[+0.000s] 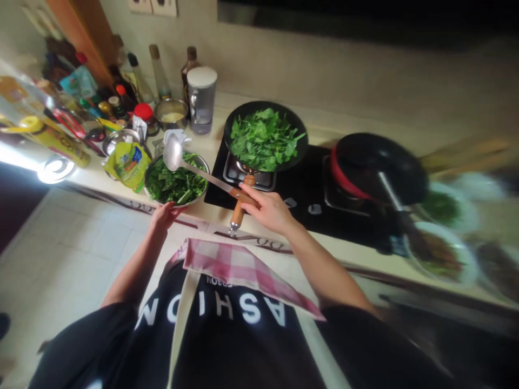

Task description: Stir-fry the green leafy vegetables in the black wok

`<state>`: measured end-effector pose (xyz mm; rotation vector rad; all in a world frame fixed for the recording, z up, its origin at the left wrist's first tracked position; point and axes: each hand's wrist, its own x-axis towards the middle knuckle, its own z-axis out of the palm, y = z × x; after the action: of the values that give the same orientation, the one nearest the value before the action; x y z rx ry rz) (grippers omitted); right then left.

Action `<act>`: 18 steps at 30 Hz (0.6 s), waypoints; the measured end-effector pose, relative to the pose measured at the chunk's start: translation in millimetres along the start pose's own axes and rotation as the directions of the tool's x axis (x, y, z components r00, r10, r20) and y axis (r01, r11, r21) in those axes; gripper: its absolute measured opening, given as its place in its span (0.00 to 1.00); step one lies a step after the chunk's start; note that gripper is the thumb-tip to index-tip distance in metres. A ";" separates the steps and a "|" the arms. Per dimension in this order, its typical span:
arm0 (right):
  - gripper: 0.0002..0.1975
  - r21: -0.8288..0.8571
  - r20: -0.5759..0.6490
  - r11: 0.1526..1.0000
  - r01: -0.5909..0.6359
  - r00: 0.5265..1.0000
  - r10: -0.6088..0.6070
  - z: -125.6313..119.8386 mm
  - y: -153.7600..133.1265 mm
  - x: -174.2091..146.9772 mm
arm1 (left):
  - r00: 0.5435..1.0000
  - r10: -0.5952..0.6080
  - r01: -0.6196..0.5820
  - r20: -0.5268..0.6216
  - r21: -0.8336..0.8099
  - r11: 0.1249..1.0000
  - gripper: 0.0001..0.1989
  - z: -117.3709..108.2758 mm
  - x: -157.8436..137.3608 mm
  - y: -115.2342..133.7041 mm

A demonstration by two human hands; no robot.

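Observation:
My left hand [164, 217] is closed on the near rim of a metal bowl [205, 193], which holds dark leafy greens [172, 185]. In my right hand [271, 212] is a metal cooking spoon [173, 153], gripped by its wooden handle. The spoon's head hangs over the bowl and looks bare. Behind my hands, a dark frying pan [302, 155] on the left burner is heaped with bright green leaves [265, 138]. Its wooden handle [238, 215] points toward me and passes beneath the spoon's handle, close to my right fingers.
A red-sided wok [344, 175] with a utensil across it occupies the right burner. Blurred plates of food [466, 270] stand right of it. At left are a yellow-green packet [127, 162], a lidded pitcher [203, 100], a small metal bowl [171, 112] and several bottles.

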<state>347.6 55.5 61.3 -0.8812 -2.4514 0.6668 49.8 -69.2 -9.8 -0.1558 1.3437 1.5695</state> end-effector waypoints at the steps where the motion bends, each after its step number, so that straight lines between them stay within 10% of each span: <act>1: 0.25 -0.042 0.003 0.999 0.015 1.000 -0.015 -0.6 0.7 1.1 | 1.000 0.020 -0.020 -0.008 -0.007 1.000 0.13 5.4 3.1 2.6; 9: 0.21 -0.155 -0.137 0.985 0.078 0.986 -0.100 -35.6 16.9 -19.2 | 0.998 0.069 -0.068 -0.001 0.090 0.994 0.21 24.8 -36.1 39.3; 18: 0.23 -0.347 -0.259 0.937 0.029 0.958 -0.125 -65.6 15.0 -18.7 | 0.932 0.186 -0.271 0.310 0.262 0.926 0.31 134.0 -57.7 103.7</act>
<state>403.7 71.9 99.4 -0.9263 -2.3619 0.0760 65.5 17.7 145.9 0.4151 1.3899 1.4884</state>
